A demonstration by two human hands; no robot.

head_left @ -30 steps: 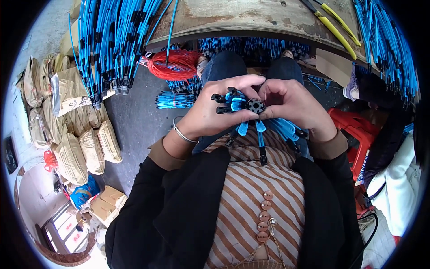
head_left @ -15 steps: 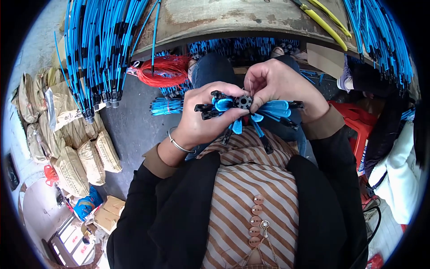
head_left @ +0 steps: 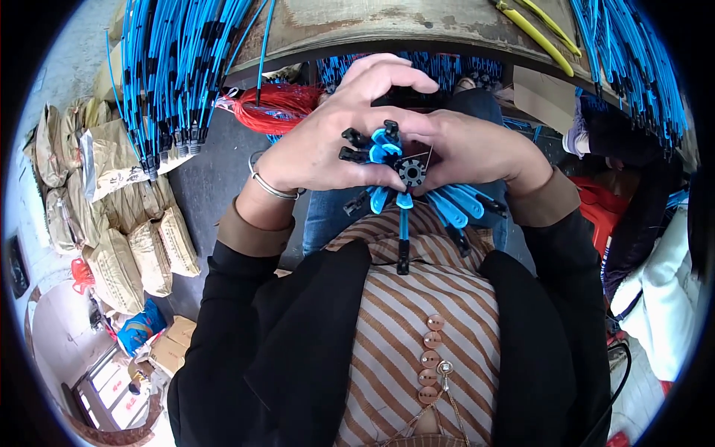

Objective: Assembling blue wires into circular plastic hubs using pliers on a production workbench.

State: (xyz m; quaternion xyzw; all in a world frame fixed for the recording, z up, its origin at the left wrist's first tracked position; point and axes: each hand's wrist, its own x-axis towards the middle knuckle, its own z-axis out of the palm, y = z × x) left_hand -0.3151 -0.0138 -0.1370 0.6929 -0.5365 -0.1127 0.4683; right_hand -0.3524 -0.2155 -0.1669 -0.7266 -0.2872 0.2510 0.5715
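Both hands are up close to the chest, working a small black hub (head_left: 411, 173) with blue cables (head_left: 454, 205) fanning out of it like spokes. The left hand (head_left: 328, 145) comes in from the left with a metal bangle (head_left: 269, 182) on the wrist, fingers arched over the top, thumb and fingertips pinched around the blue-and-black connector ends (head_left: 376, 141) on the hub's upper left. The right hand (head_left: 477, 149) is curled shut around the hub from the right side, so the whole bundle sits between the two palms, just above the striped shirt (head_left: 417, 298). One cable (head_left: 403, 238) hangs straight down over the shirt.

Around it: a workbench edge (head_left: 387, 30) along the top, curtains of hanging blue cables (head_left: 171, 74) on the left and right, a red wire bundle (head_left: 268, 108) below the bench, tan sacks (head_left: 112, 223) stacked on the floor at left.
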